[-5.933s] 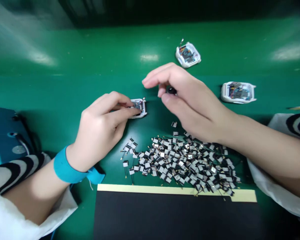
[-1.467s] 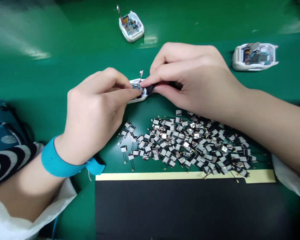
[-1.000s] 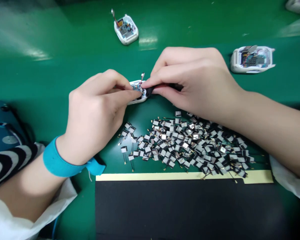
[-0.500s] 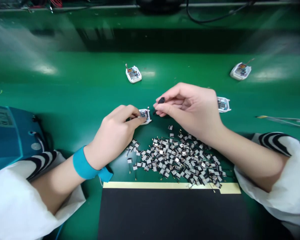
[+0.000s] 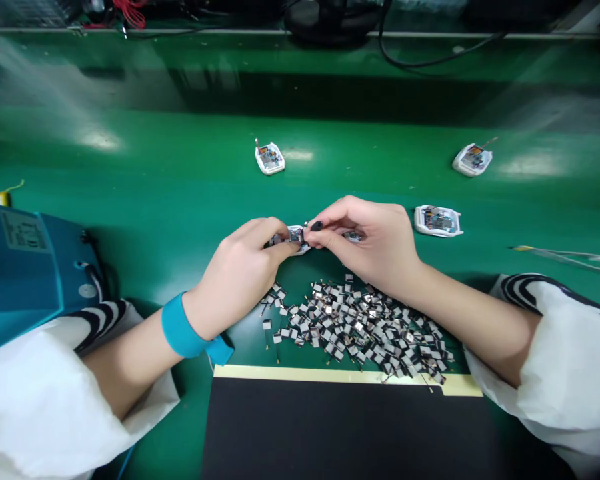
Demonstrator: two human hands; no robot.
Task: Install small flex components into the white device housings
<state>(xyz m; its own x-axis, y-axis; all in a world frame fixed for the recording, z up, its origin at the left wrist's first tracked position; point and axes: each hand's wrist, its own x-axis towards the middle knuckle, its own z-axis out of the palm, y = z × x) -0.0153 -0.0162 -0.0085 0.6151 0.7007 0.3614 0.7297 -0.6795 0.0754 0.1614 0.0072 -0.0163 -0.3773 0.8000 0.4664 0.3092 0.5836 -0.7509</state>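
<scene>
watch casing (image 5: 297, 235) pinched by left hand (image 5: 243, 268); black tool (image 5: 317, 226) pinched by right hand (image 5: 383, 243); in-casing work apparently, next needing steadiness.

Between the fingers (image 5: 260, 230) is a white case (image 5: 296, 235), below them a green table (image 5: 190, 167), near them grey-and-black parts (image 5: 360, 325), behind them black-striped white sleeves (image 5: 55, 393).

Not a word can be read right now; the box (image 5: 15, 287) carries a pale label (image 5: 25, 231) high on it, rows of print showing but too small and soft to make out; and lower on the box, near its right edge, a round grey patch (image 5: 87, 291), any marking lost in blur.
</scene>
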